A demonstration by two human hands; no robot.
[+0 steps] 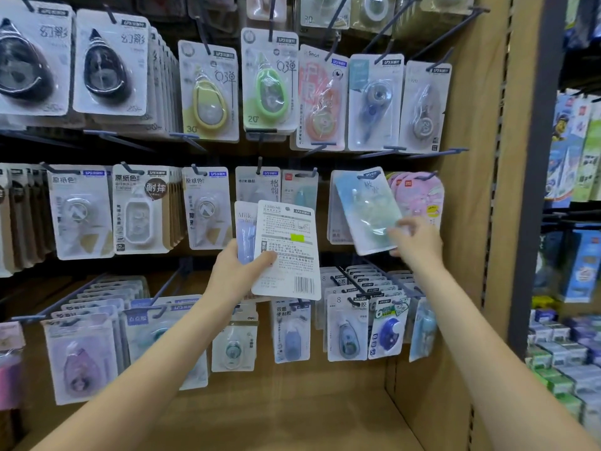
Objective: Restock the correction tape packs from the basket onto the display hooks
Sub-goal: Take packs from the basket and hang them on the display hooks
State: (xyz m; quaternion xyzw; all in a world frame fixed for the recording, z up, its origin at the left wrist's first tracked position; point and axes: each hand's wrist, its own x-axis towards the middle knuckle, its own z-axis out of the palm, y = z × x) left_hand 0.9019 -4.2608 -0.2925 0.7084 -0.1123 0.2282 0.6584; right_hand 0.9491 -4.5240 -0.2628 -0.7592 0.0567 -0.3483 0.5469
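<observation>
Brown pegboard store display. Left hand [239,271] grips spare white-backed card packs [286,252], reverse side out. Right hand [414,237] pinches tilted pale-blue blister correction tape pack [367,209] at dark wire hook [364,175]. Risks: hole misses hook, pack drops; spares slip. Basket unseen.

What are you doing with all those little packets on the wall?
A person is filling a shop display with correction tape packs. The right hand pinches a tilted pale blue pack by its lower edge, its top up at a hook in the middle row. The left hand holds a few more packs, the front one showing its printed back and barcode. No basket is in view.
</observation>
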